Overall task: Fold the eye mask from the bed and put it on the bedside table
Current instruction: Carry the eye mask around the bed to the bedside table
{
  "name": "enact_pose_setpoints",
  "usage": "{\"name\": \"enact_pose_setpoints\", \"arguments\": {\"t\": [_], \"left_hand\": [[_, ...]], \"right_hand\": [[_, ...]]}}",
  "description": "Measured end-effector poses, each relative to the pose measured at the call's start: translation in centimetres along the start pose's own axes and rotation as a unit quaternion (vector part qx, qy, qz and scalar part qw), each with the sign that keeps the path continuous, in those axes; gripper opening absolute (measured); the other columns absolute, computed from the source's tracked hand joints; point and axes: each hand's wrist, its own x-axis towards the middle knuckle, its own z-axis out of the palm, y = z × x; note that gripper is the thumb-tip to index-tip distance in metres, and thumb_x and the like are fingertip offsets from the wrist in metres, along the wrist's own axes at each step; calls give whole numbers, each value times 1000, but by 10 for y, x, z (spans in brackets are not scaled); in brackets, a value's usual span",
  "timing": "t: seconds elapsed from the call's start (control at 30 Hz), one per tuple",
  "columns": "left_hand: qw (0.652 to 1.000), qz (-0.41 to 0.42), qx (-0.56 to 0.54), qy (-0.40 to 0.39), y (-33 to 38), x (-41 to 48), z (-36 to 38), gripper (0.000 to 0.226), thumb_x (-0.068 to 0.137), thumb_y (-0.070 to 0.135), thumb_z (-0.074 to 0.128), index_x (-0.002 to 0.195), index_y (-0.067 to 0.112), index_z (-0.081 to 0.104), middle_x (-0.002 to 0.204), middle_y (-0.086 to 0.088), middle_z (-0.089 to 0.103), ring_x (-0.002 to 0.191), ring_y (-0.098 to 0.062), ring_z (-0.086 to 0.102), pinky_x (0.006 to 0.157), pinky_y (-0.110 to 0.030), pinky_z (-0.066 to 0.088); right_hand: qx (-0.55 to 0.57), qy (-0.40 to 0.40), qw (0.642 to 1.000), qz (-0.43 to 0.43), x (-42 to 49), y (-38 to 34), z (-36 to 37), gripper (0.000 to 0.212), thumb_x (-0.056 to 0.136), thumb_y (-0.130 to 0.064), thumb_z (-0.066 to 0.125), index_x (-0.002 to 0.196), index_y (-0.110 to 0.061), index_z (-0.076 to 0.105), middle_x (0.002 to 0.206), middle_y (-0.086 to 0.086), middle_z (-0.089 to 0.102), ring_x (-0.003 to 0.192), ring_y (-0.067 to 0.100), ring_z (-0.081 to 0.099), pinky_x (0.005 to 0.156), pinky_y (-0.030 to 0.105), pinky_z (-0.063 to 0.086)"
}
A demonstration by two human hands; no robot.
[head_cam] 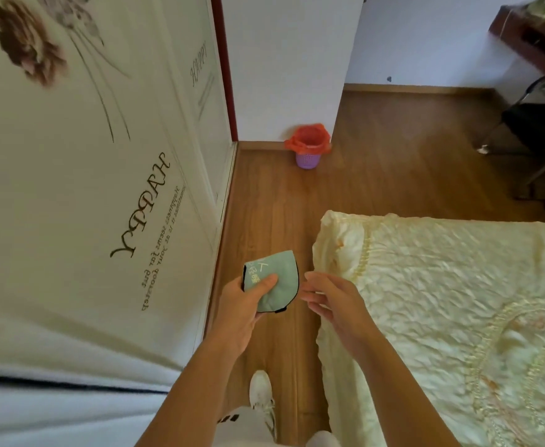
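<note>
A pale green eye mask (279,279) with black edging and printed letters is folded in half and held above the wooden floor. My left hand (243,304) grips it, thumb pressed on its front face. Just to the right, my right hand (330,301) hovers with fingers spread, holding nothing, fingertips close to the mask's black edge. The bed (442,301) with a cream quilted cover fills the right side. No bedside table is in view.
A white wardrobe (87,188) with "HAPPY" lettering stands along the left. A narrow strip of wooden floor (264,204) runs between it and the bed. A purple bin with a red bag (308,146) stands by the far wall. A dark chair (538,130) is at far right.
</note>
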Motion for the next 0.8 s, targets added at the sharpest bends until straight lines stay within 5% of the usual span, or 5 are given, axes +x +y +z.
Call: {"name": "enact_pose_setpoints", "arguments": {"t": [0.17,0.27,0.47,0.8], "left_hand": [[1000,7,3,-17,57,76,2,19,84,16,73,103,18,68,104,-6,76,95,-21,73,77,-35,61],[1000,7,8,-11,82,117,7,31,82,18,75,111,14,66,109,-9,75,98,-24,72,83,-43,61],[1000,0,24,2,117,206,22,42,82,19,75,121,9,64,112,-10,74,100,-25,72,87,-47,59],[999,15,51,-2,204,396,108,24,83,18,75,106,18,68,104,-5,77,94,-21,74,85,-45,60]], "right_hand": [[5,6,1000,2,76,-48,22,19,93,-34,65,104,-22,74,91,-8,81,98,12,74,90,27,54],[10,-4,1000,1,118,-69,31,19,94,-34,63,100,-21,76,85,-11,81,94,9,75,85,24,53],[33,7,999,22,212,-102,31,23,93,-31,64,104,-13,76,87,-4,82,88,11,76,69,17,56],[50,8,999,8,421,-185,-12,29,93,-35,65,110,-13,75,98,2,82,97,16,76,84,27,56]]}}
